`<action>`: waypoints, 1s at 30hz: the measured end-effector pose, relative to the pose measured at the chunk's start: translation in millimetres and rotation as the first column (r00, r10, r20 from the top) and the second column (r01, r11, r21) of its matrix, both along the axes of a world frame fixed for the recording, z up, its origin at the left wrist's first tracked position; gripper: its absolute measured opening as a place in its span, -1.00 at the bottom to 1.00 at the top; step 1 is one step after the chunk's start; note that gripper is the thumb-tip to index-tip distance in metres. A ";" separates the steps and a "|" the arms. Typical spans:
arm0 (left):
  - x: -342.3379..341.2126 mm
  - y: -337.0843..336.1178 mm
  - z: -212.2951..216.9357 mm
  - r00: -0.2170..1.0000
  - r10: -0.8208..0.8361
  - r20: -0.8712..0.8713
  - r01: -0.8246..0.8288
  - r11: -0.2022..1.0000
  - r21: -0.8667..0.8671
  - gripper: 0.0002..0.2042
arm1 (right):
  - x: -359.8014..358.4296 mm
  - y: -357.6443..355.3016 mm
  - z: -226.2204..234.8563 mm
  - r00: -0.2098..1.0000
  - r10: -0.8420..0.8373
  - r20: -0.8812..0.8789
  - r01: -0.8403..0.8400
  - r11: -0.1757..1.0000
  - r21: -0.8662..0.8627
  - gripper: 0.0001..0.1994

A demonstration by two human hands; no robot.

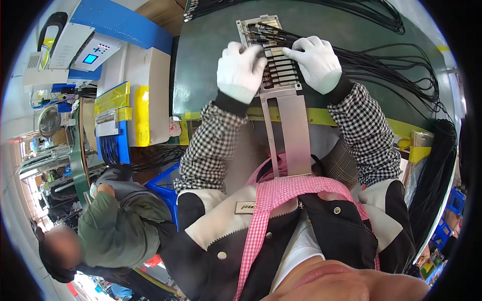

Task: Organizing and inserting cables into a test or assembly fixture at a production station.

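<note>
Jig point(281, 92) sits on the desk point(201, 80), cables point(351, 54) trailing off its right, left hand point(241, 70) curled at its left, right hand point(317, 62) half-spread at its right, can't tell if either's pinching, and honestly one snagged cable could yank an end loose.

In the upper left of the frame I see a white control box point(95, 52) with a lit blue screen point(90, 58), and below it a strip of yellow tape point(143, 113). Further toward the left edge I make out a round fan point(49, 122). At lower left I have a co-worker in a dark green jacket point(118, 231), beside a blue plastic stool point(161, 176).
</note>
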State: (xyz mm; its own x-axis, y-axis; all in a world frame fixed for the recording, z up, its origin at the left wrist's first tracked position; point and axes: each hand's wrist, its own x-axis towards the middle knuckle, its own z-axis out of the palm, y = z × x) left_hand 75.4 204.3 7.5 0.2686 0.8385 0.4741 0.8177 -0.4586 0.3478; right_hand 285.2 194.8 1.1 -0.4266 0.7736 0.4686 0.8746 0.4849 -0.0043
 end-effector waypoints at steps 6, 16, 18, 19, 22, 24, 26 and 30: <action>5.1 30.9 -12.3 0.982 0.066 -0.178 -0.062 0.998 0.033 -0.79 | -2.1 4.0 3.1 0.993 0.005 -0.121 -0.008 1.000 -0.025 -0.69; -8.1 29.4 -7.4 0.931 -0.015 0.364 0.143 0.934 -0.326 -0.81 | -12.2 12.2 6.5 0.884 0.155 -0.442 -0.193 0.980 -0.042 -0.83; -6.1 22.1 -10.3 0.891 0.055 0.450 0.087 0.953 -0.289 -0.83 | -9.2 14.3 4.1 0.898 0.114 -0.426 -0.144 0.989 -0.040 -0.86; -4.8 18.3 -12.2 0.866 0.088 0.492 0.058 0.960 -0.273 -0.84 | -8.0 15.1 3.0 0.904 0.092 -0.417 -0.119 0.992 -0.039 -0.87; -5.7 11.8 -21.6 0.833 0.097 0.545 0.033 0.974 -0.223 -0.84 | -9.9 15.2 1.7 0.917 0.071 -0.393 -0.089 0.996 -0.029 -0.89; -7.5 8.3 -29.3 0.824 0.046 0.565 0.044 0.989 -0.144 -0.83 | -12.2 15.0 1.9 0.930 0.071 -0.361 -0.078 0.997 -0.005 -0.90; -7.9 6.8 -33.3 0.818 0.018 0.575 0.049 0.994 -0.102 -0.82 | -13.0 15.7 1.5 0.937 0.072 -0.342 -0.073 0.997 0.010 -0.90; -6.8 4.2 -32.9 0.825 -0.008 0.565 0.034 0.999 -0.036 -0.80 | -14.9 14.4 0.6 0.937 0.073 -0.342 -0.066 0.997 0.032 -0.93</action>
